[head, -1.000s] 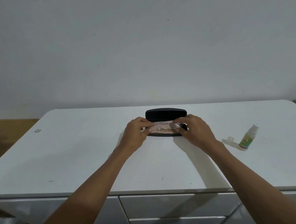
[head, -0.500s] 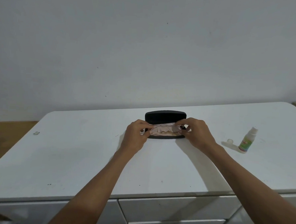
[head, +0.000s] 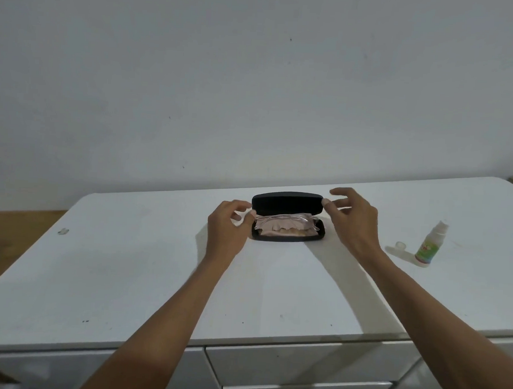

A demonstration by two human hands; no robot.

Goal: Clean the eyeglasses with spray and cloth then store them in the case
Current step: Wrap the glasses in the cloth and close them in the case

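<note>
Nearest the camera, white drawer fronts (head: 299, 366) run under the front edge of the white desk (head: 120, 276); two bare forearms reach across it. The left hand (head: 228, 225) sits at the left end of the black case (head: 285, 240), its fingers (head: 242, 207) loosely curled and apart, gripping nothing, the thumb tip just touching the case's corner; the right hand (head: 352, 220) hovers by the right end of the raised lid (head: 286, 202), fingers spread and relaxed, one fingertip at the lid's edge. The case lies open mid-desk; inside it the eyeglasses (head: 286, 217) rest on top of the crumpled pinkish cloth (head: 286, 228). Farther right, well apart from the case, the spray bottle (head: 431, 245) stands upright with its small cap (head: 400, 246) just beside it on the desk; behind everything rises a plain white wall (head: 254, 90).
</note>
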